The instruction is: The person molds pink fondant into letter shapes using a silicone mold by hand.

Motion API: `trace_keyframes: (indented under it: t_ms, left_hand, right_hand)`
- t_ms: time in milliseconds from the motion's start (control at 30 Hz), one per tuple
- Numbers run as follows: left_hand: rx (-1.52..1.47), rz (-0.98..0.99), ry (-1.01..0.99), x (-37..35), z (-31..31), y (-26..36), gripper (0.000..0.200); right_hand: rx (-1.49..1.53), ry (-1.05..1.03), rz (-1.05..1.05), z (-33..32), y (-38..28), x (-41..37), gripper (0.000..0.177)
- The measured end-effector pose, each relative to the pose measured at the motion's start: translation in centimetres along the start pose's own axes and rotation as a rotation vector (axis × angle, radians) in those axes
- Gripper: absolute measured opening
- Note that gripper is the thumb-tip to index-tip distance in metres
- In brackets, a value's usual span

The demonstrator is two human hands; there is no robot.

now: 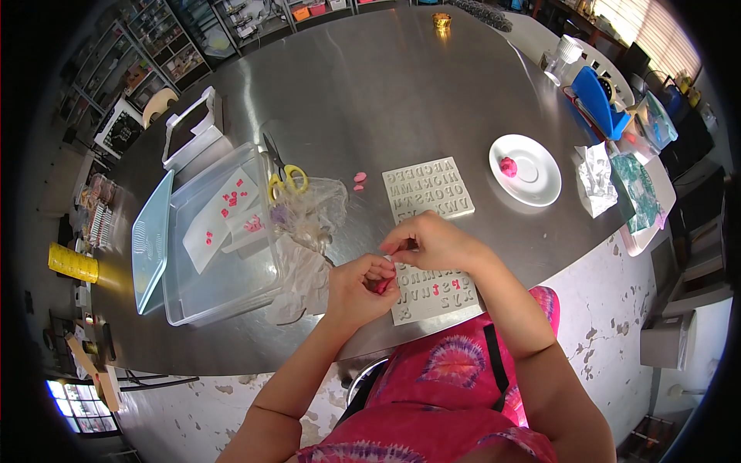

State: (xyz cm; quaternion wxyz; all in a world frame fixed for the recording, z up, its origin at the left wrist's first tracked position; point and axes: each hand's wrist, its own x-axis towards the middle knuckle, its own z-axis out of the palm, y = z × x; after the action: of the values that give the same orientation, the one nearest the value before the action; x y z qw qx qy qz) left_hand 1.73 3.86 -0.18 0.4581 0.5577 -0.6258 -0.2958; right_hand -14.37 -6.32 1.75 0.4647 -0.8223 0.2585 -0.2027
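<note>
In the head view, the left hand (361, 287) is curled closed around a piece of pink dough (383, 285), which shows between the fingers and the palm. The right hand (432, 245) is beside it, its thumb and fingers pinched together at the left hand's fingertips; whether anything sits in that pinch is too small to tell.

Both hands are above the near edge of the metal table (370, 100), at the left and top edges of the lower letter mold (421, 310). The right hand and wrist cover part of that mold, and pink fills a few of its letter hollows. The upper letter mold (428, 187) lies just beyond the right hand.

Two small pink pieces (360, 177) lie on the table to the left of the upper mold. Well to the right, a white plate (542, 184) holds a pink lump (508, 167). To the left of the hands are a crumpled plastic bag (320, 204), scissors with yellow handles (296, 179) and a clear plastic tub (185, 297) holding white paper (202, 245) with small pink shapes on it.
</note>
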Motion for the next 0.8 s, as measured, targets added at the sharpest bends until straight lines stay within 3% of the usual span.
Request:
trace_keyframes:
  t_ms: [467, 567, 800]
  left_hand:
    - [-0.063, -0.033, 0.033, -0.2, 0.1, -0.9, 0.025]
    - [-0.051, 0.056, -0.018, -0.3, 0.2, -0.8, 0.022]
    - [-0.065, 0.067, -0.007, -0.1, -0.2, -0.9, 0.023]
  right_hand:
    - [-0.096, 0.032, 0.007, 0.2, 0.2, 0.0, 0.017]
    - [-0.169, 0.016, 0.000, 0.3, -0.4, 0.2, 0.016]
    - [-0.064, 0.055, 0.047, 0.8, -1.2, 0.5, 0.017]
